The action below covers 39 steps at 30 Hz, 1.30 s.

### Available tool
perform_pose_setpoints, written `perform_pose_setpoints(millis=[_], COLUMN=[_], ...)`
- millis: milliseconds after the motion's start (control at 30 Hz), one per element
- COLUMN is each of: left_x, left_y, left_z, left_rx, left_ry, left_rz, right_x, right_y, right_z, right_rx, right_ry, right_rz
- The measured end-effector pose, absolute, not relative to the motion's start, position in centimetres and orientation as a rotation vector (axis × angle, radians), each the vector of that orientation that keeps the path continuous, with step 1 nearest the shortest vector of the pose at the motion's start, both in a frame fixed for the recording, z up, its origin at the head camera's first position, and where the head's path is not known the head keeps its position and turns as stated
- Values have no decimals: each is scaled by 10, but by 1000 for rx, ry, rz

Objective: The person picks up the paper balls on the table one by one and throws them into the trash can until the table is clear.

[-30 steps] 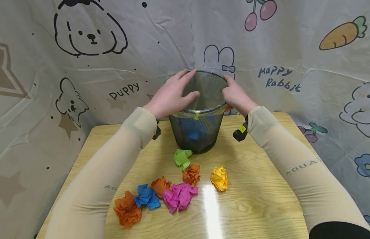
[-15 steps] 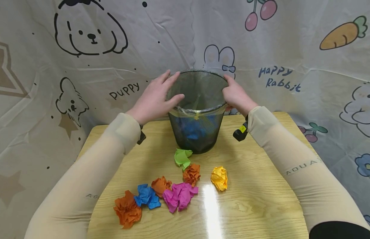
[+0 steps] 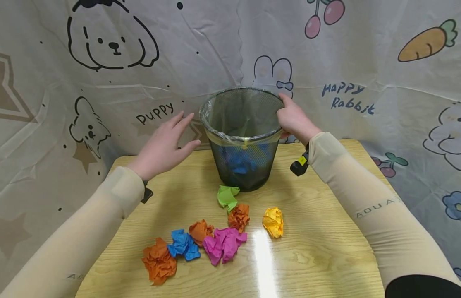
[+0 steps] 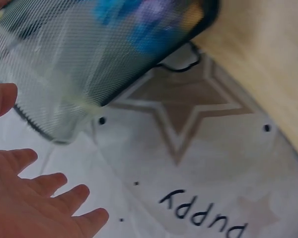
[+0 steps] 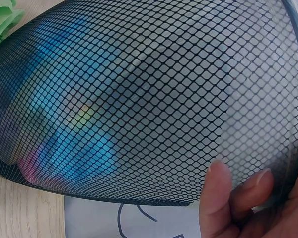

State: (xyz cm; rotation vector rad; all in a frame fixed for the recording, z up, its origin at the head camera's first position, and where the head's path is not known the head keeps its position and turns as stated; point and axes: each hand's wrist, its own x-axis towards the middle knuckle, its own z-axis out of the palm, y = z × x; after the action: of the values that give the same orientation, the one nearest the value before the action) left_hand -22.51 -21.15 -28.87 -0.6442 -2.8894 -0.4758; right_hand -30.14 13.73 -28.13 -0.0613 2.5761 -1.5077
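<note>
A black mesh wastebasket (image 3: pixel 265 163) with a clear liner folded over its rim stands upright at the back of the table. My right hand (image 3: pixel 295 118) grips its right rim; in the right wrist view, fingertips (image 5: pixel 217 183) lie against the mesh. To the left of the basket, apart from it, my left hand (image 3: pixel 161 145) is spread and holds nothing. Blue paper (image 5: pixel 87 151) shows through the mesh, with some pink and yellow. Right in front of the basket lies a crumpled green paper (image 3: pixel 227 196).
More crumpled paper is scattered on the wooden table (image 3: pixel 312 248): yellow (image 3: pixel 273 222), pink (image 3: pixel 225 245), blue (image 3: pixel 183 245) and several orange pieces (image 3: pixel 159 261). A printed cloth (image 3: pixel 215 45) hangs close behind the basket.
My left hand has come away from the basket's rim, moving left and lower toward me. The right hand keeps its grip, and the basket and loose papers look unmoved.
</note>
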Motion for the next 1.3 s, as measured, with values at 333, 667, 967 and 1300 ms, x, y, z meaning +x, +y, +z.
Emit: perform_pose_setpoints(millis=[333,667,967,1300], left_x=[-190,-154,-132,-125], left_y=[-236,-235,-215,-208], left_z=[-337,-396,-413,-428], left_rx=[-652,-782,-1161,-1390], left_ry=[-3021,-3155,-3336,-3338], left_rz=[-393,-464,-602,-511], right_x=[-300,-300,-299,-300], right_y=[139,139,138,138], right_z=[-282,-281,-281,-282], right_rx=[-63,-58,-55,-61], right_ry=[2570,2571,2562,2574], right_rz=[-1509,-1516,-1517,-1513])
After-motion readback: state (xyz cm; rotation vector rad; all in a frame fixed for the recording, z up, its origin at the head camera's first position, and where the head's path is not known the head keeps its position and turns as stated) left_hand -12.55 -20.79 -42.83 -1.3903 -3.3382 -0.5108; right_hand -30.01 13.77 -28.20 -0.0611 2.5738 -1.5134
